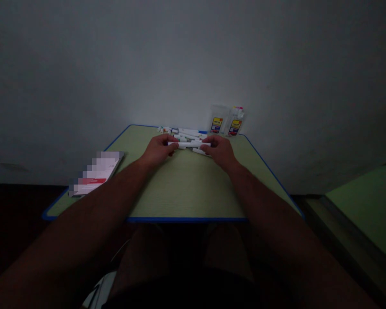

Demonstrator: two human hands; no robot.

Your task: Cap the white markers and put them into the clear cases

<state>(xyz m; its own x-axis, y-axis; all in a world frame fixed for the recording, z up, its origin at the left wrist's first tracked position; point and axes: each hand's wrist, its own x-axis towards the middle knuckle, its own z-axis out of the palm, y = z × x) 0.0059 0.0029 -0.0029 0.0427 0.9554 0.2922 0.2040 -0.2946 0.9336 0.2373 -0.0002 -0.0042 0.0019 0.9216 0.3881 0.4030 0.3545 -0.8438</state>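
Observation:
A white marker pen (pixel 189 144) lies crosswise between my two hands, above the far part of the table. My left hand (pixel 161 148) pinches its left end with thumb and fingers. Its right end is gripped by my right hand (pixel 219 148) in the same way. Behind and under it lie several more white markers (pixel 193 132), some with coloured caps or ends, in a loose pile near the wall. Part of the pile is hidden by my fingers and the held pen.
Two clear plastic packs with yellow and blue labels, a left one (pixel 216 124) and a right one (pixel 234 124) with markers inside, stand against the wall (pixel 193 64). A tablet-like device (pixel 98 174) with a lit screen rests on the left side of the blue-edged table (pixel 186 193).

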